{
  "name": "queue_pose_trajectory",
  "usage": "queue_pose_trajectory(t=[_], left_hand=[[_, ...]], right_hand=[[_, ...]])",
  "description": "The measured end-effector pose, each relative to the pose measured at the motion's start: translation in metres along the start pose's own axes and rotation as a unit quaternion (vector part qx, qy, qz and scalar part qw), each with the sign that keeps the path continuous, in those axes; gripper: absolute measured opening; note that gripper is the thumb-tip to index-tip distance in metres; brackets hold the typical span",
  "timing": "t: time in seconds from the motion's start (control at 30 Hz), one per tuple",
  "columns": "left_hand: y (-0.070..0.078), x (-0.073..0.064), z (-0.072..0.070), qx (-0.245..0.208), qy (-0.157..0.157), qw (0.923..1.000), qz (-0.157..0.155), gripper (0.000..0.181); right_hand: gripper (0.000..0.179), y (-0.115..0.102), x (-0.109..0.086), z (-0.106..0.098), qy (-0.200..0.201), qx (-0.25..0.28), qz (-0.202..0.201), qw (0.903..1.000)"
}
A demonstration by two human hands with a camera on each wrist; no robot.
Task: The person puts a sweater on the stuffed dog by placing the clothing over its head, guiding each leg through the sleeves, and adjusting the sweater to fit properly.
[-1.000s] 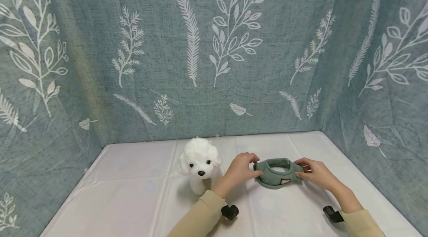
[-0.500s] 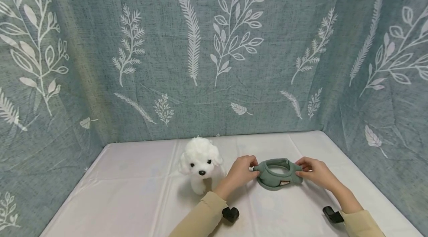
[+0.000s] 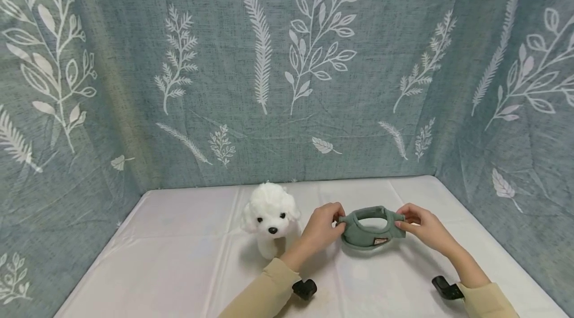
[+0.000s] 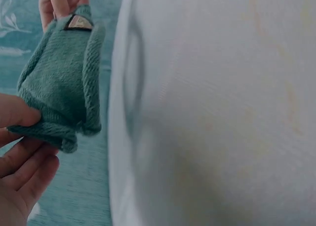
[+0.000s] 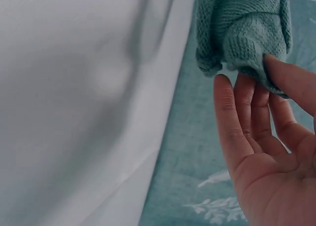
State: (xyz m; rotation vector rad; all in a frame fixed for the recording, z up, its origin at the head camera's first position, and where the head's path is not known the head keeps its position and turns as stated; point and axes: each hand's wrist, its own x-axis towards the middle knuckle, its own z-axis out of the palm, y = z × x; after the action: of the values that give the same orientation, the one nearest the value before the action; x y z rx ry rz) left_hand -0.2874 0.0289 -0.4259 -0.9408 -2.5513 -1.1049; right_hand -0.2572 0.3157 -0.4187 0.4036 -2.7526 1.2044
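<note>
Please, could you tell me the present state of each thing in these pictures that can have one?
Green knit garment: held at both ends, its large opening spread.
Left grip: pinching one end of the garment.
Right grip: pinching the other end.
White plush dog: upright, partly hidden by the left arm.
White tablecloth: spread out, creased.
Patterned curtain: hanging, with some wrinkles.

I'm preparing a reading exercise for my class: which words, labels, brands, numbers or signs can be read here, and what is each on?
None can be read.
Small dark-edged patch on the green knitted garment: its marks are too small and blurred to make out.
Backdrop: white plant prints only, with no lettering visible.
</note>
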Motion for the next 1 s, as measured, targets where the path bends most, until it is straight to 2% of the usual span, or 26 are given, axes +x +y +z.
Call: queue_pose_trajectory(t=[0.2,0.33,0.53,0.8,1.0], left_hand=[[0.018,-0.006,-0.016,0.002,0.039,0.9989,0.025,0.007],[0.031,-0.008,-0.026,-0.006,0.065,0.9971,0.040,0.007],[0.045,-0.015,-0.049,-0.014,0.110,0.9924,0.054,0.009],[0.043,-0.029,-0.086,-0.006,0.143,0.9875,0.066,0.013],[0.037,-0.037,-0.119,0.002,0.185,0.9783,0.094,0.015]], right_hand=[[0.023,-0.020,-0.001,-0.004,0.001,0.031,-0.020,0.9993],[0.019,-0.035,0.000,-0.006,0.006,0.050,-0.045,0.9977],[0.016,-0.059,0.005,-0.005,0.012,0.075,-0.085,0.9935],[0.019,-0.089,0.018,0.000,0.012,0.117,-0.096,0.9885],[0.024,-0.112,0.031,0.006,0.016,0.131,-0.084,0.9877]])
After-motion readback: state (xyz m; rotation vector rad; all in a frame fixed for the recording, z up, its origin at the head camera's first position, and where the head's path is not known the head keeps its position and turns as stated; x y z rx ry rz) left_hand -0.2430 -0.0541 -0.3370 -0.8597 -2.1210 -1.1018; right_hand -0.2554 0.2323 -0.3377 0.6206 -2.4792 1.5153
